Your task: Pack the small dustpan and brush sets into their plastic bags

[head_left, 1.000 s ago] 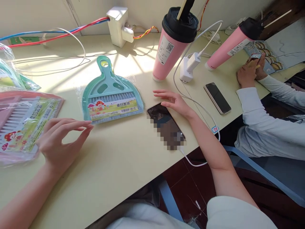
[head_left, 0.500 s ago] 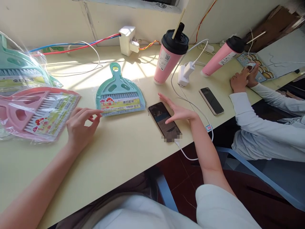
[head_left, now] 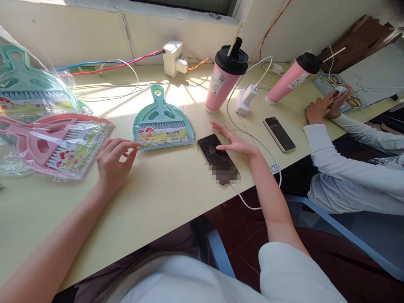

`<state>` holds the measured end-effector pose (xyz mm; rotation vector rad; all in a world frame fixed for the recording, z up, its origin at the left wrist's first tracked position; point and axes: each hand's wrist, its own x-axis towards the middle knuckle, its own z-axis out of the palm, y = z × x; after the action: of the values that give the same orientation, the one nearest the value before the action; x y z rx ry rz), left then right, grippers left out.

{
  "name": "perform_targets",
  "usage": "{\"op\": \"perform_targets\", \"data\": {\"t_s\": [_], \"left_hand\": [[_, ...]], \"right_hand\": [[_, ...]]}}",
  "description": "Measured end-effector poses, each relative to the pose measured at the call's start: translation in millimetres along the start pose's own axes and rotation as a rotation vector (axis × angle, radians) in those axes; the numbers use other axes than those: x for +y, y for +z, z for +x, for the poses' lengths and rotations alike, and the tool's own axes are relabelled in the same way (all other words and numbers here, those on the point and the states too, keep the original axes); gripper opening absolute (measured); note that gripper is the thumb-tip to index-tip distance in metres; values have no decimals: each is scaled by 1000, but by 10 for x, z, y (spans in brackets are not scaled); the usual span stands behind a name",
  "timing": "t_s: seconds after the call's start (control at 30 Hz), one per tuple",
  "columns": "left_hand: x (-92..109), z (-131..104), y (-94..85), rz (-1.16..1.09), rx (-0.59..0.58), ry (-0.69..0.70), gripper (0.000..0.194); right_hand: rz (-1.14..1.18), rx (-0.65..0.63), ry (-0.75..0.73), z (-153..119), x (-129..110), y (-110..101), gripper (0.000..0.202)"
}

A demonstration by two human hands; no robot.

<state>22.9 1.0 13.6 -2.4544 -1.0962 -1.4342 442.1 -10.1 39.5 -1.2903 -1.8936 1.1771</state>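
The phone (head_left: 217,156) lies face up on the table (head_left: 164,189), just right of the frame's centre, with the person's right hand (head_left: 234,142) over its upper right edge. That hand is spread wide, gripping nothing, its thumb reaching across the screen; from where I stand I can't tell whether it touches the glass. A white cable (head_left: 252,208) runs from the phone's lower end. Left of centre, the left hand (head_left: 115,162) is curled narrow, thumb and forefinger tips almost together at the lower left corner of the wrapped green dustpan set (head_left: 162,115); whether they pinch the wrapping I can't make out. A pink dustpan set (head_left: 67,145) lies just beside its knuckles, toward the left edge. A pink cup (head_left: 221,90) stands in the upper middle, above the phone.
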Motion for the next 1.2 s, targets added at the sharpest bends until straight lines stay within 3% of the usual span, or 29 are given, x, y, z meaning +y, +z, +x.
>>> {"op": "perform_targets", "data": {"t_s": [0.17, 0.27, 0.33, 0.53, 0.77, 0.93, 1.2], "left_hand": [[-4, -3, -9, 11, -17, -5, 12], [13, -2, -8, 4, -16, 14, 18], [38, 1, -7, -8, -9, 1, 16], [78, 3, -14, -67, -71, -206, 10], [62, -7, -18, -60, -63, -262, 14], [49, -28, -14, -67, -49, -260, 13], [79, 10, -32, -53, 15, -142, 18]], "right_hand": [[-45, 195, -34, 93, 17, 97, 57], [-82, 244, -58, 130, -6, 138, 47], [-96, 252, -64, 135, -21, 147, 45], [-119, 245, -76, 131, -22, 148, 44], [-127, 240, -58, 154, 16, 146, 42], [-137, 229, -50, 160, 24, 147, 39], [-118, 214, -49, 151, -3, 159, 36]]}}
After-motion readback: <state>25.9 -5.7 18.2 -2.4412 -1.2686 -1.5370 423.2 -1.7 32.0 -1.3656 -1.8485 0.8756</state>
